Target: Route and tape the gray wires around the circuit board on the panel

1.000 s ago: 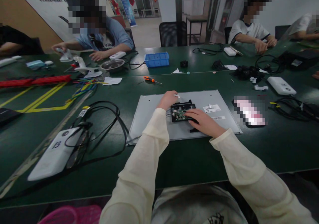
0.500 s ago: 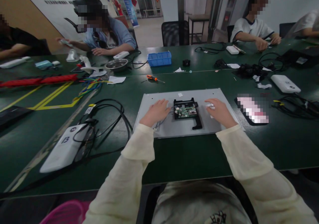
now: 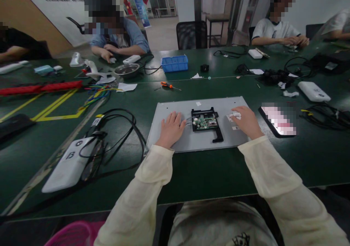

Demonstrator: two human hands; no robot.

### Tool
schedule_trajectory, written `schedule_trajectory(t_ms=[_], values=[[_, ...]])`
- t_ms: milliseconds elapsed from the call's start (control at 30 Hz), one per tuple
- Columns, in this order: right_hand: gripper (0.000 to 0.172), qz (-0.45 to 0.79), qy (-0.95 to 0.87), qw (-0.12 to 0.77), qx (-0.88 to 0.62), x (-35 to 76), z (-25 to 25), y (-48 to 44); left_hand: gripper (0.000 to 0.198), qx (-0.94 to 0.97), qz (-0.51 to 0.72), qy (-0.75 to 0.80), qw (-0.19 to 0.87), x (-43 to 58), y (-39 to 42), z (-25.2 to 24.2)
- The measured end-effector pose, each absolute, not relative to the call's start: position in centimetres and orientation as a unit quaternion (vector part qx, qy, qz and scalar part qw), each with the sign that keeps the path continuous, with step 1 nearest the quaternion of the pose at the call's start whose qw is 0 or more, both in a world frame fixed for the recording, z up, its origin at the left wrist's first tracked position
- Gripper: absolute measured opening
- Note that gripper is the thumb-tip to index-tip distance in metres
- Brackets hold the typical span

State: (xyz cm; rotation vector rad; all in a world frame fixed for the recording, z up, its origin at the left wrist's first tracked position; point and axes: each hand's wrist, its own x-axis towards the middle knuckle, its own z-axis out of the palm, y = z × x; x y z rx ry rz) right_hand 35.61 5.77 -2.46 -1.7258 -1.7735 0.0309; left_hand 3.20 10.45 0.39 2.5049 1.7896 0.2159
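A light grey flat panel [image 3: 177, 105] lies on the green table in front of me. Fixed near its middle is a green circuit board [image 3: 203, 122] in a black plastic frame [image 3: 218, 134], with thin wires leading out on its left. My left hand [image 3: 171, 129] rests on the panel's left part, fingers spread and palm down, beside those wires. On the right part, my right hand [image 3: 248, 123] pinches a crumpled white tissue [image 3: 236, 115] against the surface near some small white labels [image 3: 235, 128].
A phone [image 3: 277, 120] lies right of the panel; a white power bank [image 3: 68, 162] with black cables stands left. Beyond are an orange screwdriver [image 3: 169, 85], a blue bin [image 3: 174, 64] and a metal bowl [image 3: 126, 70]. Several people sit around the table.
My left hand has flattened and spread its fingers on the panel. My right hand has shifted slightly right with the tissue, and labels beneath it show more clearly.
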Motion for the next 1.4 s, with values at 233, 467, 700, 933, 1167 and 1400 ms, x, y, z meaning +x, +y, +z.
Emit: schedule_trajectory(t_ms=[233, 467, 700, 933, 1167, 1400], values=[[0.034, 0.022, -0.688, 0.282, -0.668, 36.3, -3.5, 6.0, 0.053, 0.817, 0.133, 0.560, -0.044, 4.7, 8.4, 1.1], [0.024, 0.058, -0.670, 0.326, -0.664, 35.9, -2.6, 5.6, 0.055, 0.853, 0.133, 0.502, -0.050, 6.3, 6.7, 2.2], [0.022, 0.094, -0.654, 0.354, -0.661, 35.0, -2.7, 5.6, 0.054, 0.894, 0.107, 0.434, -0.036, 7.1, 6.2, 1.7], [0.022, 0.046, -0.605, 0.406, -0.683, 35.4, -2.7, 5.8, 0.048, 0.894, 0.089, 0.440, -0.013, 7.0, 6.3, 1.3], [0.030, 0.050, -0.620, 0.343, -0.704, 35.5, -3.5, 5.6, 0.046, 0.892, 0.093, 0.441, 0.004, 6.7, 6.4, 1.2], [0.023, 0.071, -0.629, 0.330, -0.700, 34.5, -2.8, 5.2, 0.045, 0.895, 0.100, 0.435, 0.008, 6.6, 6.4, 1.1]])
